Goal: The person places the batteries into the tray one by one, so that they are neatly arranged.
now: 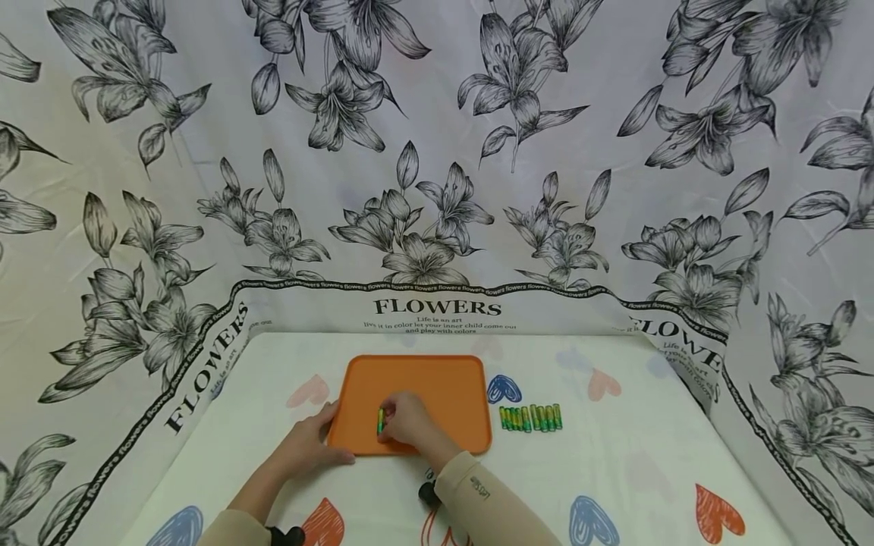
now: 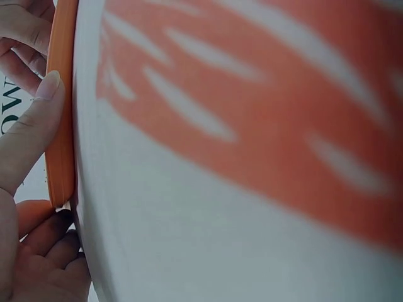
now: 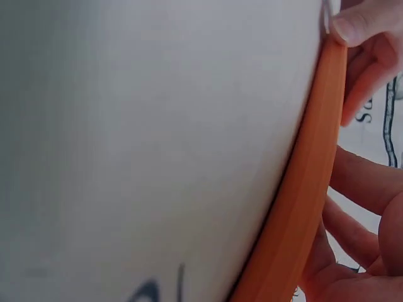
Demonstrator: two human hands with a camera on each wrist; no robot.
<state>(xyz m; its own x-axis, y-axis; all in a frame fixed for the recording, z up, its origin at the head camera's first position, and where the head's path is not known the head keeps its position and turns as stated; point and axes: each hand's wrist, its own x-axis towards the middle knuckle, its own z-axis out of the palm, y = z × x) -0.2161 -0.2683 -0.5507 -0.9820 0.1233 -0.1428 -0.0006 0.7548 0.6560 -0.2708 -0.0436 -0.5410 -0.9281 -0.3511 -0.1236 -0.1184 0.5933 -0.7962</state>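
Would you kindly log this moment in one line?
left hand: holds tray at near-left corner | right hand: pinches battery, tray contact unclear | other batteries: row right of tray

Right now my right fingers cover part of the green-and-yellow cylinder, and its markings are too small for me to read; same story with the row of cylinders over on the worktop. The orange tray runs off the bottom of my right wrist view, its side wall screening its floor. In my left wrist view, the red heart is blurred and edge-cropped, while the head view's bottom cuts both my sleeves.
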